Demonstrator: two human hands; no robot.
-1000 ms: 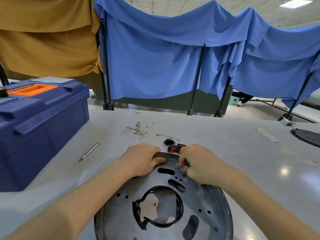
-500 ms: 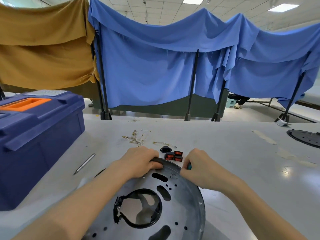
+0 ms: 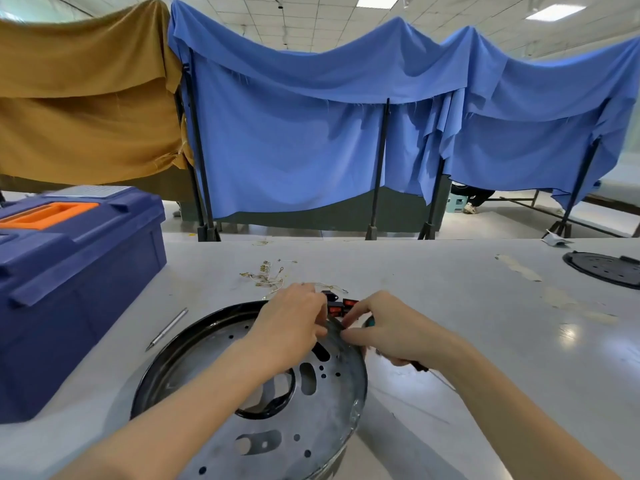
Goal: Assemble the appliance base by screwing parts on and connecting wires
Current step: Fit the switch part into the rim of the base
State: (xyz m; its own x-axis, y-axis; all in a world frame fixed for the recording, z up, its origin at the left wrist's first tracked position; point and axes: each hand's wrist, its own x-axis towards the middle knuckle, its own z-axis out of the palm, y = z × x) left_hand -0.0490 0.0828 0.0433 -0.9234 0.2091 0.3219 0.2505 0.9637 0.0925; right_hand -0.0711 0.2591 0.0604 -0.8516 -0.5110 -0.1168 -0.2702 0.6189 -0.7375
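A round grey metal appliance base (image 3: 221, 372) with many holes and a black ring at its centre lies on the table in front of me. My left hand (image 3: 294, 322) grips its far rim with curled fingers. My right hand (image 3: 389, 332) meets it there, thumb and forefinger pinching at the rim, while its other fingers hold a screwdriver (image 3: 419, 366) with a teal handle and a dark shaft pointing back toward me. Just beyond the hands lie red rocker switches (image 3: 350, 302) and a small black part (image 3: 329, 294). A tangle of thin wires (image 3: 265, 276) lies farther back.
A large blue toolbox (image 3: 76, 271) with an orange handle stands at the left. A slim metal rod (image 3: 168, 329) lies between it and the base. A black disc (image 3: 606, 270) sits at the far right edge. Blue and ochre cloths hang on stands behind the table.
The base has turned and slid to the left. Both hands have come together at its far rim, and the screwdriver shaft now shows below my right hand.
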